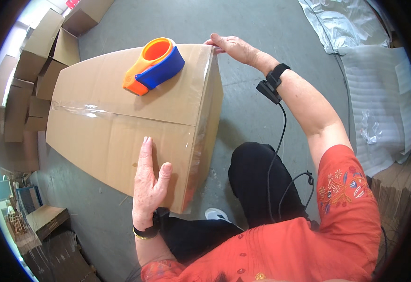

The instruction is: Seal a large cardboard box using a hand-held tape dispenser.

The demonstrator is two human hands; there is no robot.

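Observation:
A large brown cardboard box [121, 136] stands on the floor in front of me, its top flaps closed and clear tape running along the seam and right edge. An orange and blue tape dispenser [154, 66] lies on the far part of the lid. My left hand [148, 183] rests flat on the near right part of the lid, fingers together, holding nothing. My right hand [231, 47] presses on the far right corner of the box, fingertips on the taped edge.
Several empty cardboard boxes [36, 70] are stacked at the left and far left. Flattened cardboard [45, 221] lies at lower left. White foam sheets and plastic wrap [374, 89] cover the floor at the right. Grey concrete floor [262, 108] surrounds the box.

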